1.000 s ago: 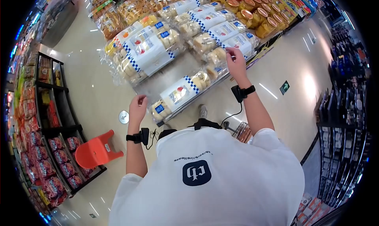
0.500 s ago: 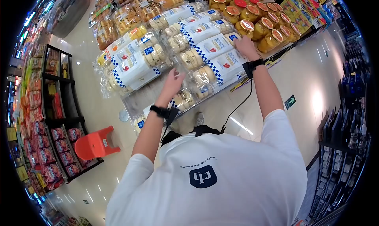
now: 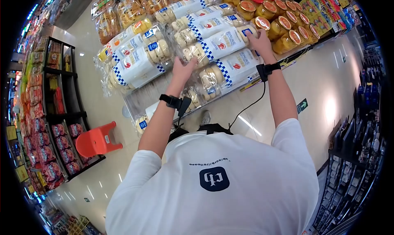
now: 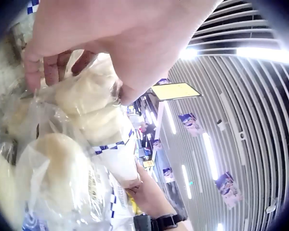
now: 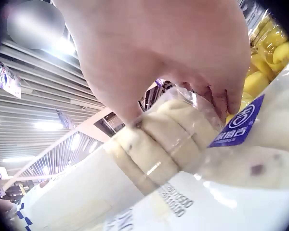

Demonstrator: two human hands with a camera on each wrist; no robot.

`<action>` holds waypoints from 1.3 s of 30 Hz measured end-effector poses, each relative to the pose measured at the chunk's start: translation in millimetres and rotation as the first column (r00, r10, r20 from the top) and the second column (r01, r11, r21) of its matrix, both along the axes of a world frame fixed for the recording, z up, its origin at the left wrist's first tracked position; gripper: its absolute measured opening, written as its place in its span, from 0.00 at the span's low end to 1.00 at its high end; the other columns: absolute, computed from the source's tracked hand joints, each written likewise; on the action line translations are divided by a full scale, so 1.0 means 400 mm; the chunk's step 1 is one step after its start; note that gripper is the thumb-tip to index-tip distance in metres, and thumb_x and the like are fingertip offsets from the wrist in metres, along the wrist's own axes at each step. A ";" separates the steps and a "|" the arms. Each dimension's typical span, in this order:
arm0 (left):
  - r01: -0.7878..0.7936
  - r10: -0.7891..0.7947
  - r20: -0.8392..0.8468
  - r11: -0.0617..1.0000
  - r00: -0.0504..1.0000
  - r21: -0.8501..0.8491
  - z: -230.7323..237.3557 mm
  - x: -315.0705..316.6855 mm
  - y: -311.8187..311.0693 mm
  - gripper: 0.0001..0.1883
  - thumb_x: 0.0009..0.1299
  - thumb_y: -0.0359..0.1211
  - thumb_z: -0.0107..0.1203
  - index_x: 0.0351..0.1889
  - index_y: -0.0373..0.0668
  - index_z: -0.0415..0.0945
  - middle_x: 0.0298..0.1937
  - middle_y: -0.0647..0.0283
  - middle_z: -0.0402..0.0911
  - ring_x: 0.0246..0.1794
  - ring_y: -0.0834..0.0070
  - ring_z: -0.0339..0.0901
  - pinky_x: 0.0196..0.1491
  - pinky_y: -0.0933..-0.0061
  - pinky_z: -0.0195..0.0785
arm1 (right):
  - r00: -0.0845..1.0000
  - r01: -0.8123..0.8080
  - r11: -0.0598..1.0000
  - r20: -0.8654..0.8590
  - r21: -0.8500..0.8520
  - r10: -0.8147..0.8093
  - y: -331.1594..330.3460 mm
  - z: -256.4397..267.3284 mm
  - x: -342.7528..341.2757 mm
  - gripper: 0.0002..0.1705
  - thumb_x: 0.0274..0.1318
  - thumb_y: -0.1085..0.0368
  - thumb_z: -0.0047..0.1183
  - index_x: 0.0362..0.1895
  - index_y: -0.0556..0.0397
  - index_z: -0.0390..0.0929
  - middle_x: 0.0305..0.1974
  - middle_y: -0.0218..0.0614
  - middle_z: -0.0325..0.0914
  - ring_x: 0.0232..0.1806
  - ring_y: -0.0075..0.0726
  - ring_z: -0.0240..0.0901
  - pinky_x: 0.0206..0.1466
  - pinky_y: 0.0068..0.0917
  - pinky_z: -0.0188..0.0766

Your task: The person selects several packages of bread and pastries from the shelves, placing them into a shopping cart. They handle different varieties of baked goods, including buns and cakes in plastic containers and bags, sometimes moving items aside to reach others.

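Note:
A clear bag of pale buns with a white, blue-checked sleeve point(image 3: 221, 45) lies in the right-hand stack on the display table. My left hand point(image 3: 183, 69) grips its left end; in the left wrist view, thumb and fingers curl round the buns point(image 4: 89, 86) through the plastic. The other end is held by my right hand point(image 3: 261, 44), thumb on one side and fingers on the other in the right wrist view, over the buns point(image 5: 159, 137). A similar bag point(image 3: 236, 66) lies in front of it, nearer my body.
More bagged buns point(image 3: 139, 64) are piled to the left, with bare metal tabletop point(image 3: 143, 96) before them. Jars of yellow fruit point(image 3: 283, 25) stand at the back right. Packaged loaves point(image 3: 131, 11) fill the back left. A red stool point(image 3: 96, 140) stands on the floor.
My left hand has moved from the table's left front corner, rightward and forward, to the bag's left end. My right hand has reached forward from the front row and now grips the right end.

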State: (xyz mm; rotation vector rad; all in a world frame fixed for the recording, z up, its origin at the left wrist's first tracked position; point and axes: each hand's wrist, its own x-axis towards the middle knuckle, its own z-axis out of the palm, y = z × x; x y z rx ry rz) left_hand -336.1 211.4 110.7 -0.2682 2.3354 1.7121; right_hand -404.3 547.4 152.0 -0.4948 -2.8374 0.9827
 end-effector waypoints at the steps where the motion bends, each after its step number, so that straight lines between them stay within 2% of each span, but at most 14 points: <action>1: -0.066 0.068 -0.020 0.994 0.998 0.086 0.025 0.018 0.000 0.37 0.63 0.51 0.63 0.60 0.35 0.61 0.52 0.57 0.72 0.48 0.72 0.72 0.46 0.71 0.69 | 0.990 -0.029 0.993 -0.138 -0.118 0.013 0.009 -0.022 -0.008 0.44 0.49 0.36 0.60 0.53 0.63 0.67 0.46 0.53 0.76 0.49 0.50 0.74 0.53 0.38 0.69; 3: -0.147 0.165 -0.024 0.928 0.986 0.343 0.020 0.030 -0.008 0.38 0.64 0.43 0.64 0.64 0.37 0.54 0.58 0.56 0.68 0.53 0.70 0.71 0.48 0.69 0.71 | 0.952 -0.082 0.959 -0.306 -0.271 -0.005 0.020 -0.043 -0.014 0.41 0.51 0.40 0.62 0.54 0.63 0.66 0.47 0.48 0.75 0.47 0.38 0.73 0.50 0.32 0.70; 7: -0.160 0.227 -0.127 0.903 0.966 0.398 0.014 0.034 -0.066 0.38 0.66 0.39 0.63 0.67 0.40 0.51 0.60 0.56 0.67 0.56 0.70 0.70 0.52 0.67 0.69 | 0.930 -0.091 0.816 -0.341 -0.571 -0.135 -0.038 0.022 0.026 0.34 0.55 0.47 0.62 0.54 0.62 0.68 0.44 0.39 0.76 0.44 0.29 0.72 0.47 0.25 0.69; 9: -0.163 0.249 -0.114 0.855 0.962 0.492 0.051 0.052 -0.088 0.38 0.67 0.38 0.62 0.67 0.41 0.49 0.61 0.57 0.66 0.57 0.70 0.69 0.53 0.65 0.68 | 0.991 -0.104 0.424 -0.131 -0.900 -0.036 -0.051 0.026 0.030 0.27 0.58 0.53 0.60 0.52 0.61 0.71 0.40 0.31 0.75 0.41 0.22 0.70 0.45 0.18 0.67; 14: -0.203 0.286 -0.008 0.700 0.958 0.685 0.112 0.100 -0.175 0.37 0.71 0.34 0.55 0.73 0.49 0.44 0.63 0.59 0.66 0.57 0.73 0.69 0.52 0.69 0.67 | 0.969 -0.201 0.351 -0.239 -0.915 -0.069 -0.135 0.041 0.088 0.25 0.59 0.56 0.60 0.52 0.61 0.73 0.41 0.30 0.77 0.41 0.20 0.71 0.45 0.17 0.67; 18: 0.011 0.086 -0.156 0.846 0.984 0.534 0.105 0.118 -0.264 0.42 0.70 0.31 0.56 0.76 0.48 0.40 0.68 0.57 0.60 0.61 0.71 0.65 0.61 0.72 0.61 | 0.915 -0.306 0.454 -0.390 -0.837 -0.103 -0.199 0.063 0.148 0.25 0.60 0.59 0.60 0.54 0.63 0.71 0.46 0.33 0.77 0.46 0.21 0.71 0.51 0.19 0.68; 20: 0.061 0.036 -0.137 0.768 0.990 0.638 0.132 0.133 -0.288 0.41 0.70 0.29 0.56 0.76 0.49 0.41 0.67 0.57 0.61 0.61 0.70 0.65 0.60 0.71 0.64 | 0.892 -0.303 0.508 -0.428 -0.806 -0.147 -0.241 0.102 0.193 0.28 0.64 0.58 0.54 0.61 0.63 0.66 0.53 0.36 0.74 0.52 0.25 0.70 0.57 0.23 0.67; 23: 0.083 -0.011 -0.097 0.617 0.995 0.783 0.125 0.146 -0.331 0.41 0.69 0.28 0.56 0.75 0.52 0.42 0.66 0.57 0.63 0.59 0.69 0.68 0.58 0.68 0.66 | 0.792 -0.416 0.269 -0.491 -0.869 -0.363 -0.321 0.147 0.268 0.33 0.67 0.53 0.49 0.67 0.59 0.57 0.63 0.41 0.62 0.63 0.35 0.62 0.68 0.33 0.59; 25: 0.058 -0.044 -0.042 0.448 0.998 0.892 0.127 0.168 -0.341 0.40 0.69 0.29 0.56 0.74 0.52 0.44 0.66 0.57 0.63 0.61 0.66 0.68 0.60 0.62 0.66 | 0.860 -0.470 -0.070 -0.439 -0.880 -0.260 -0.387 0.153 0.323 0.35 0.67 0.48 0.46 0.68 0.57 0.55 0.65 0.40 0.61 0.65 0.41 0.61 0.71 0.38 0.55; 26: 0.056 -0.062 -0.036 0.368 0.997 0.928 0.118 0.177 -0.343 0.40 0.69 0.29 0.56 0.74 0.52 0.43 0.66 0.57 0.64 0.62 0.65 0.67 0.61 0.60 0.66 | 0.893 -0.437 -0.221 -0.391 -0.872 -0.224 -0.436 0.128 0.353 0.32 0.64 0.60 0.53 0.66 0.52 0.53 0.60 0.33 0.65 0.61 0.36 0.64 0.62 0.44 0.66; 27: 0.084 -0.086 -0.056 0.356 0.995 0.931 0.111 0.191 -0.343 0.40 0.69 0.29 0.56 0.74 0.52 0.43 0.66 0.57 0.64 0.62 0.65 0.67 0.61 0.60 0.66 | 0.931 -0.299 0.161 -0.325 -0.941 -0.166 -0.558 0.209 0.416 0.37 0.62 0.64 0.56 0.67 0.50 0.48 0.60 0.35 0.64 0.61 0.40 0.64 0.62 0.47 0.67; 32: 0.299 -0.235 -0.220 0.389 0.947 0.871 0.064 0.307 -0.355 0.39 0.67 0.35 0.61 0.71 0.48 0.47 0.65 0.57 0.65 0.63 0.64 0.67 0.62 0.59 0.66 | 0.796 -0.305 0.228 -0.379 -0.924 -0.472 -0.774 0.139 0.548 0.36 0.60 0.69 0.56 0.67 0.51 0.49 0.57 0.37 0.68 0.56 0.38 0.70 0.58 0.37 0.72; 37: 0.738 -0.585 -0.464 0.610 0.665 0.289 0.085 0.385 -0.407 0.33 0.70 0.38 0.58 0.68 0.44 0.53 0.60 0.57 0.69 0.63 0.67 0.65 0.64 0.64 0.60 | 0.704 -0.255 0.269 -0.369 -0.929 -0.607 -0.766 0.158 0.737 0.29 0.58 0.71 0.57 0.62 0.53 0.59 0.53 0.37 0.74 0.52 0.34 0.74 0.55 0.32 0.73; 39: 0.772 -0.637 -0.439 0.556 0.634 0.308 0.074 0.371 -0.398 0.31 0.69 0.38 0.58 0.66 0.41 0.56 0.60 0.56 0.69 0.62 0.67 0.67 0.63 0.64 0.61 | 0.652 -0.204 0.289 -0.350 -0.935 -0.673 -0.758 0.155 0.829 0.27 0.58 0.71 0.57 0.60 0.54 0.62 0.51 0.36 0.75 0.51 0.33 0.74 0.54 0.31 0.74</action>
